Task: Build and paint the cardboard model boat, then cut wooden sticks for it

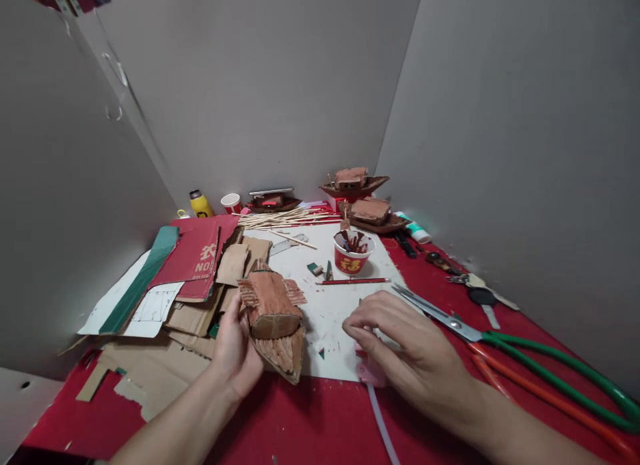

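Note:
My left hand (235, 355) is closed round the side of a small cardboard model boat (273, 301). Its arched brown roof and peeled, ribbed cardboard strips face up, and the pointed end tilts towards me. My right hand (413, 341) hovers to the right with thumb and fingertips drawn together; anything pinched there is too small or hidden to make out. Partly covered by that hand is a pink tool that looks like a glue gun (370, 371), a pale stick trailing from its back. Large scissors (470, 331) with green and orange handles lie right of my hand.
Cardboard pieces (195, 318) pile up at the left. On the white board (330, 365) are a paint-stained paper cup (353, 255), a pencil (353, 281) and scraps. Thin sticks (285, 218) and finished-looking boats (353, 181) stand at the back. Keys (483, 295) lie right. Grey panels enclose the table.

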`<move>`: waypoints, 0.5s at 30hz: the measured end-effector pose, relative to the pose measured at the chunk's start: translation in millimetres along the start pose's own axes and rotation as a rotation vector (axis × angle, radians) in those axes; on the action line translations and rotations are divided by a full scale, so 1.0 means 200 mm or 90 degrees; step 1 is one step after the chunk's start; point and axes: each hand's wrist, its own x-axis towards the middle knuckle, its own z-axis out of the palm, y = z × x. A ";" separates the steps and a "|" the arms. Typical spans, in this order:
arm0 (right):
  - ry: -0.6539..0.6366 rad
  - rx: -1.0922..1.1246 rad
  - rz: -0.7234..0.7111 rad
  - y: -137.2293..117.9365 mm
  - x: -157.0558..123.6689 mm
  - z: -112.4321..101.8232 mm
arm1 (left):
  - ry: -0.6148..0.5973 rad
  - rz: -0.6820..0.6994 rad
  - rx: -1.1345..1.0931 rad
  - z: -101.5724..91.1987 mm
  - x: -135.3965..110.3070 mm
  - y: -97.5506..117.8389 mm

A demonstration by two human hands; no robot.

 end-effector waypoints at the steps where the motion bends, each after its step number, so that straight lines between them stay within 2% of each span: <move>1: -0.003 0.004 0.002 0.00 0.00 0.00 | -0.001 -0.002 0.002 0.00 0.00 0.00; 8: -0.019 0.023 -0.008 -0.02 -0.01 0.00 | 0.008 0.012 0.007 0.02 -0.02 -0.01; 15: -0.027 0.014 -0.071 -0.04 -0.01 -0.01 | 0.008 -0.011 -0.002 0.01 -0.01 -0.01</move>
